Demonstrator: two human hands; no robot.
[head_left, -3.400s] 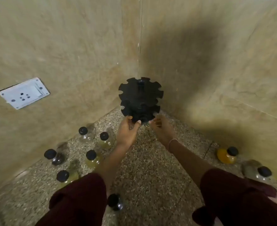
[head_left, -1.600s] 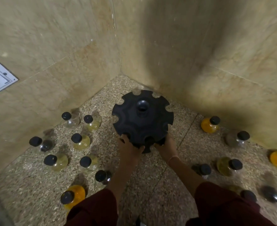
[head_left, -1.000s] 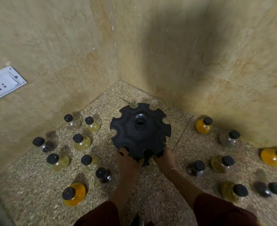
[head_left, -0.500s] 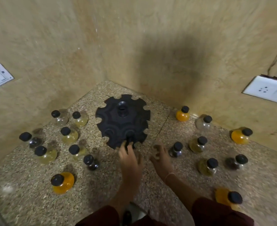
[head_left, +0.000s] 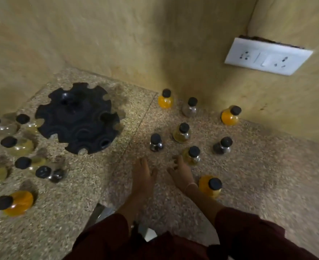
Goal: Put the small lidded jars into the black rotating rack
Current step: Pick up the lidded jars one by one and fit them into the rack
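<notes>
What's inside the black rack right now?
Nothing: the rack's visible notches are empty, stone showing through, and the jars stand outside. Anything under its top disc is covered.

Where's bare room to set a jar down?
Free: strip between the black rack and the dark jar right of it; the counter right of the near orange jar. Crowded: left of the rack, ahead of the right hand.

Matt black plastic rack (head_left: 78, 119) on speckled stone counter (head_left: 248, 166); glossy glass jars (head_left: 181, 132).
</notes>
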